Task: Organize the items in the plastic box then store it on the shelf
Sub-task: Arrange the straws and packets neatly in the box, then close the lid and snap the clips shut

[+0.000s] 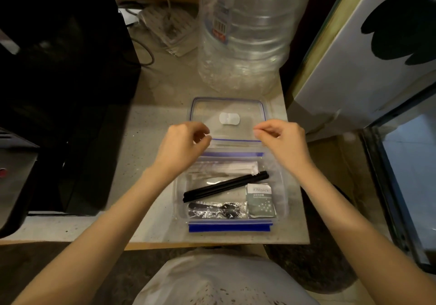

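While both hands, left hand (182,143) and right hand (282,137), pinch the lid (227,108) at 12 o'clock, the plastic box (230,186) sits packed, uncovered, unshelved.

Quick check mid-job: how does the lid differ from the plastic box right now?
The lid is flat and shallow; the plastic box is deep. The lid lies farther from the person, the box nearer. The lid carries only a small white patch, while the box holds black sticks, wrapped cutlery and a packet. Both hands pinch the lid's near edge, not the box. Both are clear with blue trim.
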